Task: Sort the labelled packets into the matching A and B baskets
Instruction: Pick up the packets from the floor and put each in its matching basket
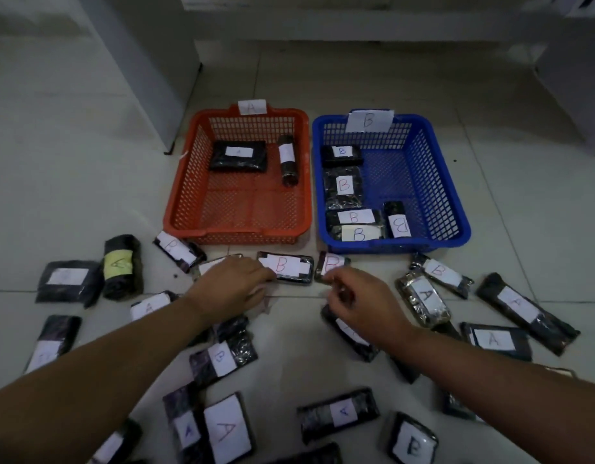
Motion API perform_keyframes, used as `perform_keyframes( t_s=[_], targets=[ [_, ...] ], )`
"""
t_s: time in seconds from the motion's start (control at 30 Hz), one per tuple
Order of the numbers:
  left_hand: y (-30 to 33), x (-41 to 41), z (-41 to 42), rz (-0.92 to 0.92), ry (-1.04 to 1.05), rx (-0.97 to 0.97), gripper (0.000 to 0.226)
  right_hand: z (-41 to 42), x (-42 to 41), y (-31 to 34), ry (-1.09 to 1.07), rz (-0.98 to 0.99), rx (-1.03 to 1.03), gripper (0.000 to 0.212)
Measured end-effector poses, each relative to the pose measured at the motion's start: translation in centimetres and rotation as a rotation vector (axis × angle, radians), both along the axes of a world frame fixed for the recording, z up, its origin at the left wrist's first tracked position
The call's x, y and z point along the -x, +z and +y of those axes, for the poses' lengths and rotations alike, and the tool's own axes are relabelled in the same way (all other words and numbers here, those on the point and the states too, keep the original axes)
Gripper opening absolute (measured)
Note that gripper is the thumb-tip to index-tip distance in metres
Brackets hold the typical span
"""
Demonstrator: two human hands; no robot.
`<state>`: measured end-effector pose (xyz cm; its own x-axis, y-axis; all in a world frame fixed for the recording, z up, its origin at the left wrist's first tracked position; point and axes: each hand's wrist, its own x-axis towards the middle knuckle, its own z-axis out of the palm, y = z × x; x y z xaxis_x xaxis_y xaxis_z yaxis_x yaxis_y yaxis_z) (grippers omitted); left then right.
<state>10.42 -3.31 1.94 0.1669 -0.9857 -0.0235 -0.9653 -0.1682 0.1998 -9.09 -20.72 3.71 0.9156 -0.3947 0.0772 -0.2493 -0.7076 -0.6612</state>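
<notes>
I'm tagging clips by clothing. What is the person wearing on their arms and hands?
Nothing that shows. Both forearms are bare to the picture's edge, with no sleeves, and the left hand and right hand have no gloves, watch or rings in sight.

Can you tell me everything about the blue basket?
The blue basket is a shallow plastic tray with walls and floor of open mesh and a solid rim. It sits flat on the tiled floor, right beside the orange basket; whether they touch is unclear. A white paper label marked B hangs on its far rim. Five dark packets with white B labels lie inside, along its left side and near edge. The rest of its floor is bare. Neither hand touches it.
</notes>
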Motion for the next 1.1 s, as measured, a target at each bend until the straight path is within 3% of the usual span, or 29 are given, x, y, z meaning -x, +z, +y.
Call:
perform_keyframes(
  t_s=[0.17,0.27,0.37,0.53,0.63,0.77,0.87,1.1],
  targets=[
    [-2.9,-0.9,-0.6,0.063,0.022,-0.167,0.056,-0.7,4.6,-2.5,0.099,0.321,0.162,0.055],
    [-3.3,-0.3,-2.5,0.076,0.067,-0.166,0.070,-0.4,5.8,-3.8,0.042,0.522,0.194,0.086],
    [-3.5,0.8,-4.1,0.035,0.115,-0.219,0.077,0.8,6.0,-4.7,0.003,0.614,0.273,0.097],
    [-4.5,2.2,-4.8,-0.075,0.219,-0.230,0.074,1.6,5.2,-4.5,-0.054,0.623,0.341,0.102],
    [-4.2,1.6,-4.4,0.069,0.216,-0.210,0.069,1.7,4.6,-4.4,-0.057,0.640,0.333,0.105],
    [-1.6,0.0,-2.8,0.374,0.137,0.007,0.077,1.6,3.6,-4.7,-0.082,0.650,0.383,0.093],
    [0.6,-1.2,-1.1,0.395,0.114,0.143,0.077,1.6,2.9,-4.6,-0.091,0.617,0.391,0.077],
    [3.6,-5.6,0.9,0.251,0.201,0.255,0.077,1.1,-1.2,-1.1,-0.076,0.203,0.189,0.071]
  ],
)
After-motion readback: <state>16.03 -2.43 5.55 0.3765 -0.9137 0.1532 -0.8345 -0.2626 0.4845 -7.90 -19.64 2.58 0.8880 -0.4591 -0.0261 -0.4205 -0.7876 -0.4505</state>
